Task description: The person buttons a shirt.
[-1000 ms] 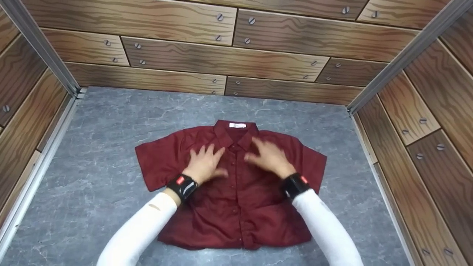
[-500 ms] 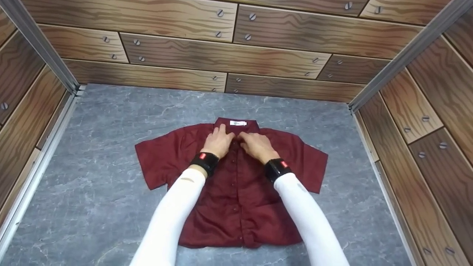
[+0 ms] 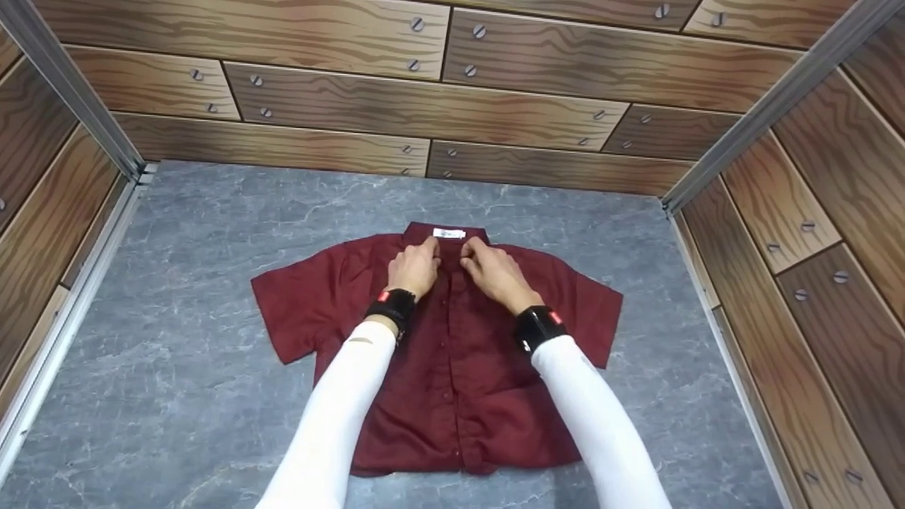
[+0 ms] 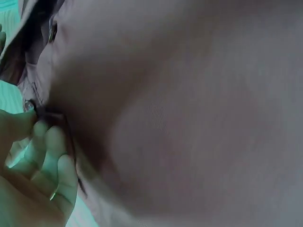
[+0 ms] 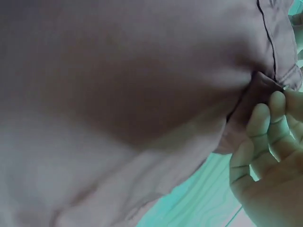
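A dark red short-sleeved button shirt (image 3: 417, 396) lies front up, its sleeves spread to both sides. Its collar (image 3: 417, 230), with a white label (image 3: 449, 233) inside the neck, points away from me. At the collar's left side my left hand (image 3: 415, 268) pinches the fabric between thumb and fingers; the left wrist view shows these fingers (image 4: 54, 146) bent at a collar corner near a small button (image 4: 30, 105). Opposite it, my right hand (image 3: 496, 277) pinches the other collar corner, seen close up in the right wrist view with its fingertips (image 5: 260, 116) on the cloth.
The shirt is on a grey marble-patterned surface (image 3: 170, 367). Wood-patterned panels (image 3: 339, 92) wall it in at the back and both sides, with metal rails (image 3: 771, 113) at the corners. Black bands (image 3: 539, 329) circle both wrists over white sleeves.
Both hands have come from above the chest, fingers spread, to the collar and now pinch its corners. Over the last half second they have parted slightly. The shirt lies much as before.
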Available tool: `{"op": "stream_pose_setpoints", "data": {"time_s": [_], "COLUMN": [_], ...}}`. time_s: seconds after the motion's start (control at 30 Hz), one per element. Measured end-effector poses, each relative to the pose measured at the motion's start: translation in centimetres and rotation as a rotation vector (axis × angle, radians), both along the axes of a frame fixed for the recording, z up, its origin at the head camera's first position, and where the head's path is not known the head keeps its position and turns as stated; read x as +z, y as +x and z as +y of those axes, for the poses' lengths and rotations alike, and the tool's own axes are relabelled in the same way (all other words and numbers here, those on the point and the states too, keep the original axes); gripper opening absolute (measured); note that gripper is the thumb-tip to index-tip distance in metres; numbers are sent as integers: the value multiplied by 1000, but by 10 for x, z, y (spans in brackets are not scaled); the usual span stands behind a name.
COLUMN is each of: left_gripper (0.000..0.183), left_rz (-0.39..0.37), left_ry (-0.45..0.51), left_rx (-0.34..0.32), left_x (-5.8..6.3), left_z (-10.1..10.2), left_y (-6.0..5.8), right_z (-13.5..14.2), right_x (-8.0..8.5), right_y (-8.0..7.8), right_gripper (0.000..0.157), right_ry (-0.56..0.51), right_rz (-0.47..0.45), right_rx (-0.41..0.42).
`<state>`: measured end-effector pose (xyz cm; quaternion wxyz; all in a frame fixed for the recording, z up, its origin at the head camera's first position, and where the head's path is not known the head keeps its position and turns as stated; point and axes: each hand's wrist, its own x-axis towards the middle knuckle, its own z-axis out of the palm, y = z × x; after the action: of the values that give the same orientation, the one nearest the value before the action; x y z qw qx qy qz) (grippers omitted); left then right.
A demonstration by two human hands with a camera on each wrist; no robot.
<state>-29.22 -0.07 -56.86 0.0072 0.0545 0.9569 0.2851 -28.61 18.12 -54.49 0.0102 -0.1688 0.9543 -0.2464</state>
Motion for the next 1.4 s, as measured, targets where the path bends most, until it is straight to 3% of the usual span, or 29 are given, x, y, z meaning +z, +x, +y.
{"op": "stream_pose_setpoints", "data": {"time_s": [0.13, 0.27, 0.37, 0.43, 0.53, 0.63, 0.8, 0.93, 1.27, 1.4], "left_gripper": [18, 39, 45, 38, 23, 32, 92, 109, 113, 103], "left_rz": [-59, -98, -103, -65, 36, 61, -145, -226, -252, -154], "left_ry": [70, 118, 142, 133, 64, -20, -160, -221, -267, -273], "left_rx": [54, 39, -26, -102, -222, -278, -224, -202, -205, -189], "left_x": [0, 11, 18, 19, 15, 8, -6, -11, -11, -5], "left_z": [0, -4, -10, -16, -28, -43, -70, -84, -85, -80], "left_y": [-1, -2, 3, 10, 24, 40, 61, 66, 82, 77], "right_z": [-10, -18, -16, -11, -1, 11, 28, 31, 27, 24], "right_x": [-5, -8, -8, -8, -7, -9, -16, -20, -16, -7], "right_y": [-3, -7, -6, -2, 8, 22, 44, 51, 66, 61], "right_gripper": [10, 12, 20, 24, 25, 34, 74, 86, 88, 85], "right_ry": [-94, -172, -172, -142, -42, 101, 280, 346, 424, 381], "right_rz": [-25, -37, -34, -19, 41, 42, -228, -355, -383, -310], "right_rx": [-55, -93, -93, -74, -17, 21, 18, -11, -27, -23]}}
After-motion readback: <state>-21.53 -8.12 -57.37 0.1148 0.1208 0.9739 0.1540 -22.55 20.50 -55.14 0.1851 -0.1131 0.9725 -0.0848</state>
